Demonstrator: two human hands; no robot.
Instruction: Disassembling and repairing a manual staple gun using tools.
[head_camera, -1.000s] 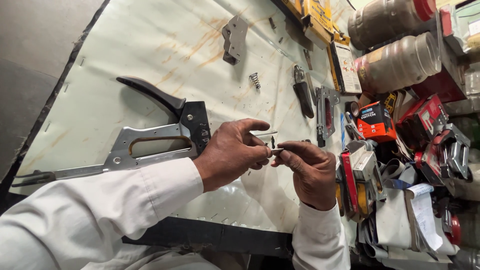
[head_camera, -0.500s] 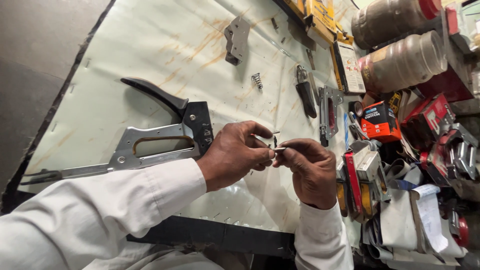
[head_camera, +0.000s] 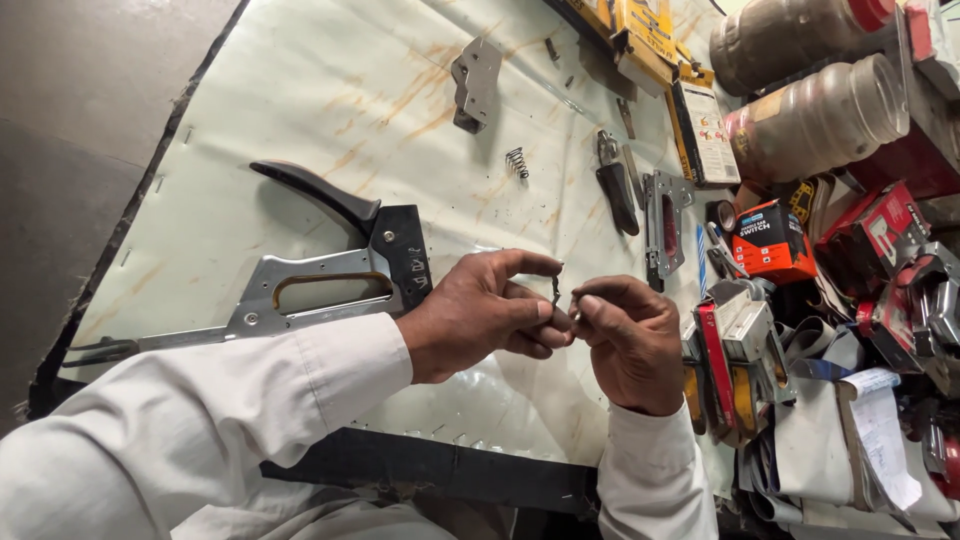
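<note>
A: What do the hands hold?
B: Left hand (head_camera: 480, 315) and right hand (head_camera: 625, 340), fingertips together, pinch a small metal part (head_camera: 556, 290) just right of the staple gun (head_camera: 300, 270).
A: Risk?
B: It may slip and get lost on the table (head_camera: 250, 120).

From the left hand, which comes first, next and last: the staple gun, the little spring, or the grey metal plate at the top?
1. Staple gun: right beside the left hand, on its left.
2. Little spring: farther up the table.
3. Grey metal plate: farthest, near the top.
</note>
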